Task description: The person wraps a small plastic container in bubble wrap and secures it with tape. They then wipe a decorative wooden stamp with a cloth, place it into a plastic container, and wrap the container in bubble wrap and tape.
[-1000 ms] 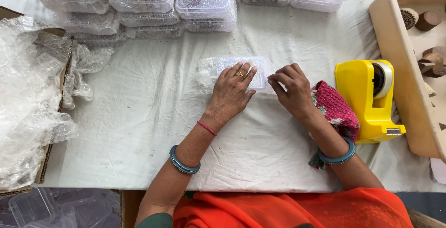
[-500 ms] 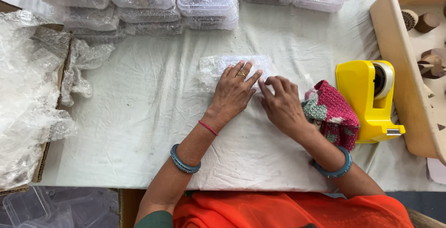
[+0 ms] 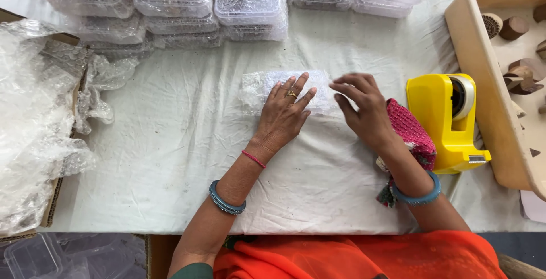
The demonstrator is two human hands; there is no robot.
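A small parcel wrapped in bubble wrap (image 3: pixel 259 88) lies on the white table cloth (image 3: pixel 170 154) in the middle of the table. My left hand (image 3: pixel 282 117) lies flat on it with the fingers spread, pressing it down. My right hand (image 3: pixel 362 107) hovers at the parcel's right end, fingers apart and blurred by motion, holding nothing that I can see. Just right of that hand a pink crocheted pouch (image 3: pixel 412 134) lies on the cloth, and beyond it stands a yellow tape dispenser (image 3: pixel 446 122).
Stacks of clear plastic boxes (image 3: pixel 250 0) line the far edge. A heap of bubble wrap (image 3: pixel 34 120) fills a cardboard box at the left. A beige tray (image 3: pixel 489 85) with wooden stamps sits at the right. Clear containers (image 3: pixel 34 256) lie below the table's near left corner.
My right hand slid left along the parcel, then lifted back off its right end. The left hand has stayed pressed on the parcel.
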